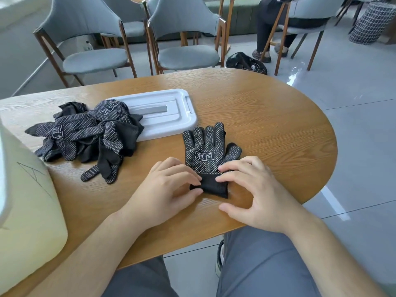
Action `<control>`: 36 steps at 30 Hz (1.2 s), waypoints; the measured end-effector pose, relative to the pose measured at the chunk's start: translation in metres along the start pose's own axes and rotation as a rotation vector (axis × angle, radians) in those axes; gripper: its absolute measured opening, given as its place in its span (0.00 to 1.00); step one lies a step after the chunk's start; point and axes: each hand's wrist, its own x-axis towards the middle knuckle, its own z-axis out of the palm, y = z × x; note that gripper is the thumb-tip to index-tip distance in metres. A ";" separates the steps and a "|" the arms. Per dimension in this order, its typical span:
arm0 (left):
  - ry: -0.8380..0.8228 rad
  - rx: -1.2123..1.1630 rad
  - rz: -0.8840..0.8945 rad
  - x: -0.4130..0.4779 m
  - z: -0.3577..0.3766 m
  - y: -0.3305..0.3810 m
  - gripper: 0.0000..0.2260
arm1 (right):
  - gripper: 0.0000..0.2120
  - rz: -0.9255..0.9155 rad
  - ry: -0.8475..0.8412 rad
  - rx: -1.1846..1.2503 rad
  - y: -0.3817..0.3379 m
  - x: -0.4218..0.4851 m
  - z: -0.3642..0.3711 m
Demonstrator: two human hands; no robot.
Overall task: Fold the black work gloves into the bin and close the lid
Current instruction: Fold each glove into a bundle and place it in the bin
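Oval wooden desk [278, 125] in a room with grey floor tiles and grey padded chairs [94, 50] behind it, rounded end off to the right. One flat glove [211, 151] lies dotted side up near the front edge, fingers pointing away, cuff toward me. Left hand [169, 187] has a narrow grip, fingertips and thumb pinching the cuff's left corner. Right hand [252, 194] isn't gripping at all: fingertips just press down on the top of the cuff, thumb spread out on the wood. The white lid [162, 112] sits flat further back, its near corner just beside the glove's fingertips. The pile of gloves [85, 133] sprawls to the left and overlaps the lid's left end. The bin [25, 200] is at the far left, cut off by the frame. Bare wood runs from the glove out to the desk's curved right edge
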 end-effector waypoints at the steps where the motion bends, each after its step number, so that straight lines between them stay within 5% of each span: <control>1: 0.009 -0.025 -0.025 0.003 0.000 0.001 0.09 | 0.19 -0.001 0.027 0.004 0.000 0.002 0.001; 9: 0.237 -0.428 -0.358 0.034 -0.029 0.026 0.12 | 0.02 0.074 0.266 0.244 -0.013 0.049 -0.029; 17: 0.348 -0.699 -0.444 0.077 -0.062 0.038 0.22 | 0.01 0.158 0.282 0.585 -0.036 0.087 -0.074; 22: 0.352 -0.617 -0.428 0.082 -0.073 0.041 0.12 | 0.03 0.133 0.288 0.606 -0.040 0.093 -0.085; 29: 0.309 -0.581 -0.420 0.080 -0.079 0.045 0.17 | 0.07 0.152 0.321 0.663 -0.046 0.092 -0.081; 36: 0.261 -0.484 -0.525 0.096 -0.088 0.032 0.10 | 0.01 0.285 0.152 0.595 -0.028 0.121 -0.078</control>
